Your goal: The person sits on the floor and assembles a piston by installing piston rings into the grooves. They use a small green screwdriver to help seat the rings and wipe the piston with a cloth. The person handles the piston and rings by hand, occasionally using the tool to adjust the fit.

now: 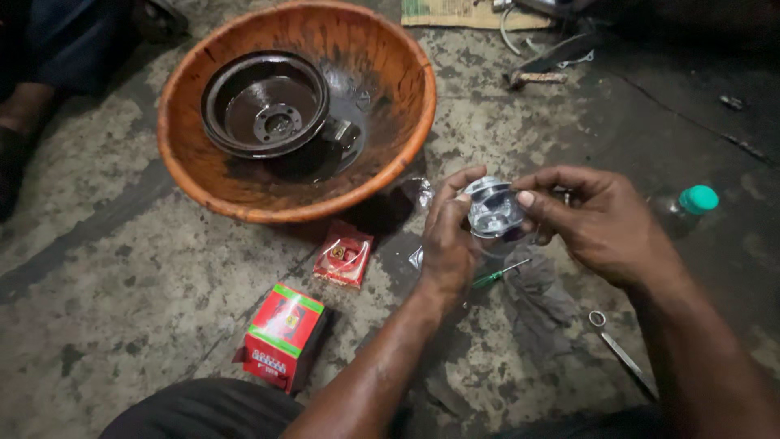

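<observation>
A shiny silver piston [492, 210] is held up above the stained concrete floor between both of my hands. My left hand [448, 237] grips its left side with the thumb along the top rim. My right hand [591, 218] clasps the right side, thumb pressed on the crown. Below the hands lie a small green-handled screwdriver [498, 274] and a grey rag [535, 297].
A large orange basin [406, 130] holds dark oily liquid and a black pulley wheel [264, 104]. A red and green box [283, 336], a small red packet [344, 254], scissors [619, 351] and a green-capped bottle [691, 203] lie about. Someone's leg [49, 57] is at top left.
</observation>
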